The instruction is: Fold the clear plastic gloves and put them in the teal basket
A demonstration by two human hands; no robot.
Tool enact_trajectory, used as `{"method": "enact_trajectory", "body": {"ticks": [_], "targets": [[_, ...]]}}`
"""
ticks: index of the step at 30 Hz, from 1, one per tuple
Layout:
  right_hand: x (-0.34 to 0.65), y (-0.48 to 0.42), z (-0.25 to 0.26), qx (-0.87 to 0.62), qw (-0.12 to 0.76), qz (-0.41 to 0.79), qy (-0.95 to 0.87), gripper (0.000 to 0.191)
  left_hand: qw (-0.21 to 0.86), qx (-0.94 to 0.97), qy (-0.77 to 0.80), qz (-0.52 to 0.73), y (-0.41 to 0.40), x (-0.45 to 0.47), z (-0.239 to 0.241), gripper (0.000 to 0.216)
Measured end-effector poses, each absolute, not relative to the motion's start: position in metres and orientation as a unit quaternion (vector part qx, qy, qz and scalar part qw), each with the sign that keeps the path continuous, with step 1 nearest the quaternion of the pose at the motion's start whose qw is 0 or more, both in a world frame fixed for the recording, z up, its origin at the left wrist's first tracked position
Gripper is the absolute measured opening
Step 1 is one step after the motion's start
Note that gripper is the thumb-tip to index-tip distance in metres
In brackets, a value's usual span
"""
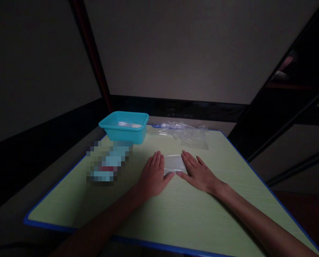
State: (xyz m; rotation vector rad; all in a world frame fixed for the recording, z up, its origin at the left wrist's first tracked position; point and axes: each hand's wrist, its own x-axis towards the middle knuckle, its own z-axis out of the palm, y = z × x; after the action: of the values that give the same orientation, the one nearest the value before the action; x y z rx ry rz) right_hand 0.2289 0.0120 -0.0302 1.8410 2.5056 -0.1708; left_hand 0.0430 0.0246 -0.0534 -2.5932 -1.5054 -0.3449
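Note:
A small flat white packet in clear plastic film (173,164) lies on the table between my two hands. My left hand (153,175) rests flat at its left edge, fingers stretched forward and the thumb near the front edge. On the other side, my right hand (198,172) lies flat with its fingers over the packet's right edge. The two thumb tips nearly meet at the near side. Parts of both side edges are hidden under my fingers, and what is inside the film is too dim to tell.
The pale green table (175,214) has a blue rim. At the back left stands a turquoise plastic basin (125,134) with whitish pieces inside. Crumpled clear plastic (193,136) lies along the back edge. A blurred-out light blue item (111,162) sits left of my hands. Walls close in behind.

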Motion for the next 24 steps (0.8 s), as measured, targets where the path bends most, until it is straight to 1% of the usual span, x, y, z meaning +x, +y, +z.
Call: {"method": "enact_trajectory", "body": {"ticks": [7, 12, 17, 19, 21, 24], "targets": [[0.233, 0.011, -0.027, 0.592, 0.014, -0.075, 0.803, 0.088, 0.078, -0.854, -0.496, -0.132, 0.027, 0.042, -0.063, 0.070], [0.239, 0.013, -0.028, 0.588, 0.000, -0.083, 0.804, 0.092, 0.090, -0.855, -0.488, -0.154, 0.028, 0.041, -0.068, 0.068], [0.253, 0.015, -0.020, 0.552, -0.026, -0.047, 0.832, 0.087, 0.076, -0.858, -0.479, -0.169, 0.028, 0.040, -0.067, 0.066], [0.259, 0.015, -0.012, 0.524, -0.048, -0.014, 0.850, 0.077, 0.062, -0.859, -0.477, -0.173, 0.027, 0.040, -0.064, 0.067], [0.263, 0.014, -0.004, 0.476, -0.059, 0.014, 0.877, 0.058, 0.049, -0.862, -0.472, -0.179, 0.026, 0.039, -0.060, 0.067], [0.263, 0.013, 0.002, 0.401, -0.044, 0.044, 0.914, 0.030, 0.031, -0.873, -0.449, -0.189, 0.023, 0.039, -0.051, 0.061]]}}
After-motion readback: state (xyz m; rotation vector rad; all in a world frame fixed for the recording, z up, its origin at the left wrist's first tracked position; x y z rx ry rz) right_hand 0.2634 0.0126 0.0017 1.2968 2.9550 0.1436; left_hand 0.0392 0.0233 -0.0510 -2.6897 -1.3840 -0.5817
